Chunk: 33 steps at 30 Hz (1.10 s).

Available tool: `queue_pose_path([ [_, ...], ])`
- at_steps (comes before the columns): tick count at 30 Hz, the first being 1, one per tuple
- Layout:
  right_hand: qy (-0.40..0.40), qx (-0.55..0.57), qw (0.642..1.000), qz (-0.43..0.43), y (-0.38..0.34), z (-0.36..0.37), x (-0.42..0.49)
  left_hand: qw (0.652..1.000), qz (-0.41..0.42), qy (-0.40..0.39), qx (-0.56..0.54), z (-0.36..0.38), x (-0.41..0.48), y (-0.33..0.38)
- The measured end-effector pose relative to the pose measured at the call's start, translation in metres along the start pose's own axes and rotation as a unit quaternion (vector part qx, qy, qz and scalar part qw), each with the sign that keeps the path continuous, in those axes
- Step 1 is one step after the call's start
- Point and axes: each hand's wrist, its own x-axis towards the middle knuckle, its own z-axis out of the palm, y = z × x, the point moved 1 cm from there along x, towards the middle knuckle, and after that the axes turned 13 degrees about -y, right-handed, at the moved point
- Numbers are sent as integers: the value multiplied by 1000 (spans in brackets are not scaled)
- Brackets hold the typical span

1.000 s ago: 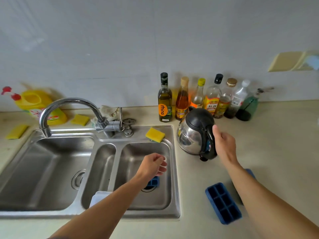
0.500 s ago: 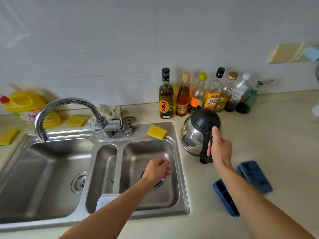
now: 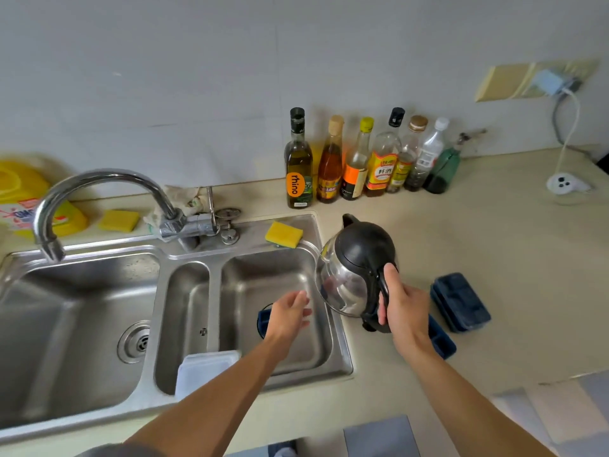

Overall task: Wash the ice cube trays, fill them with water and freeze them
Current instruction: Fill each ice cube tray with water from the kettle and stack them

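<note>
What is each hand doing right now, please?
Left hand: open, holding nothing.
Right hand: grips the black-lidded steel kettle by its handle.

A: Colour of ice cube tray (image 3: 461, 301), centre right?
B: Dark blue, plain. Sink tray (image 3: 263, 319), lower centre: same blue.
A: Kettle (image 3: 359, 255)?
B: Black lid and handle, mirror-silver body.
A: Others?
B: Sponge (image 3: 284, 233) yellow; surface (image 3: 510, 258) pale cream; sink (image 3: 82, 324) grey steel; tub (image 3: 204, 367) white; olive bottle (image 3: 298, 166), orange label.
</note>
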Motion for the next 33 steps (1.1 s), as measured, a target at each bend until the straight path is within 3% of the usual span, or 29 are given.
queue_pose_path([
  [16,-153,-62,986,-12,0,-23,-71,995,25,21,-91,10,-91,-33],
  [33,-195,-111,974,6,-8,9,-84,994,-1,21,-112,-14,-128,-47],
])
